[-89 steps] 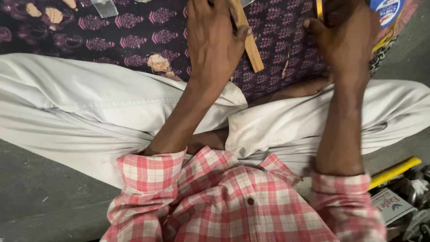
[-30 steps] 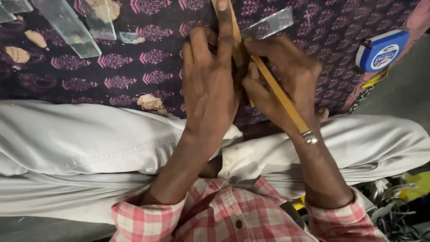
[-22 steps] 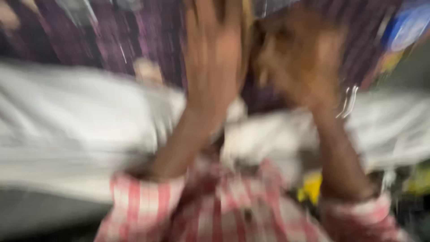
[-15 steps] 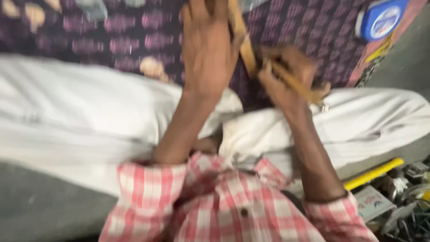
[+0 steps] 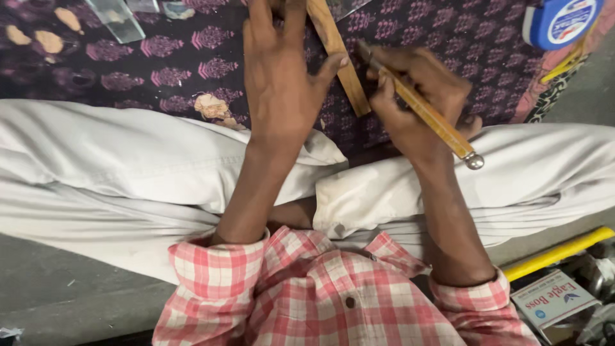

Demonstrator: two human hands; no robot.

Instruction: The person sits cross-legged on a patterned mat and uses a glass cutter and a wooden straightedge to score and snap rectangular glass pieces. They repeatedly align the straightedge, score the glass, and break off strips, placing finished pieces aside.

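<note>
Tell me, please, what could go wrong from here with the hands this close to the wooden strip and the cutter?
The left hand presses flat by the wooden strip, thumb at its edge; the tool in the right hand might graze it. The strip could slip on the soft patterned cloth. Loose glass pieces nearby could nick a reaching hand.

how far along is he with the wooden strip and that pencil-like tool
Done: cut clear glass pieces already lie on the purple patterned cloth. In hand: the left hand lies flat beside the wooden straightedge strip, thumb touching it; the right hand grips a slim wooden-handled tool with a metal knob end, tip beside the strip. Left: no finished line is visible.
</note>
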